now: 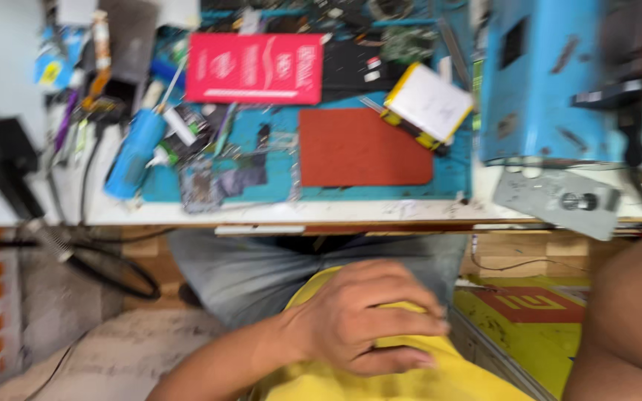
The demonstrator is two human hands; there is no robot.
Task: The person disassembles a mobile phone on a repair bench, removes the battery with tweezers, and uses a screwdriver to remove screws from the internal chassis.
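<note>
The left hand lies palm-down, fingers loosely curled, holding nothing, on the yellow shirt; the right hand is out of view, only its forearm showing.

I'm resting my left hand on my yellow shirt, below the worktop carrying a red mat.
</note>
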